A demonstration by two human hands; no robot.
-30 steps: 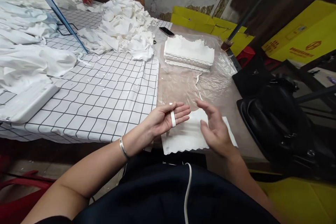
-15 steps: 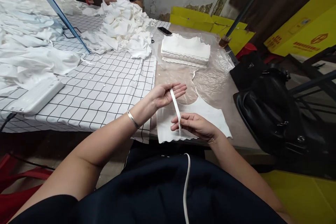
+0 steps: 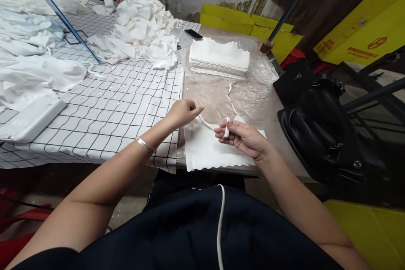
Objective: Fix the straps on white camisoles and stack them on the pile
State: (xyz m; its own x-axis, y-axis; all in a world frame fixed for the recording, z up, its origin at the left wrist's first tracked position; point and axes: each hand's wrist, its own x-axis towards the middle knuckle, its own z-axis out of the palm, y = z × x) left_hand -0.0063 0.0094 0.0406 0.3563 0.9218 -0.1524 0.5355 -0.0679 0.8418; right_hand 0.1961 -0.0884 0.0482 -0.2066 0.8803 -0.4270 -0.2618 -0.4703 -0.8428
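A thin white strip (image 3: 209, 123) sags in a curve between my two hands above the table's near edge. My left hand (image 3: 184, 112) is closed in a fist around one end. My right hand (image 3: 241, 136) pinches the other end, which is folded over between thumb and fingers. Under both hands lies a flat white cloth piece (image 3: 211, 150) with a scalloped near edge. Farther back, on clear plastic sheeting (image 3: 253, 93), sits a neat stack of white cloth pieces (image 3: 219, 58).
A loose heap of white cloth (image 3: 144, 33) lies on the checked tablecloth (image 3: 117, 109), and another person's hands work behind it with scissors. A phone (image 3: 193, 34) lies past the stack. A black bag (image 3: 319, 130) sits at the right, yellow boxes (image 3: 363, 29) beyond. A white device (image 3: 30, 119) is at the left.
My left hand has closed from open fingers into a fist on the strip. My right hand took the strip's other end and moved right, so the strip hangs slack between them.
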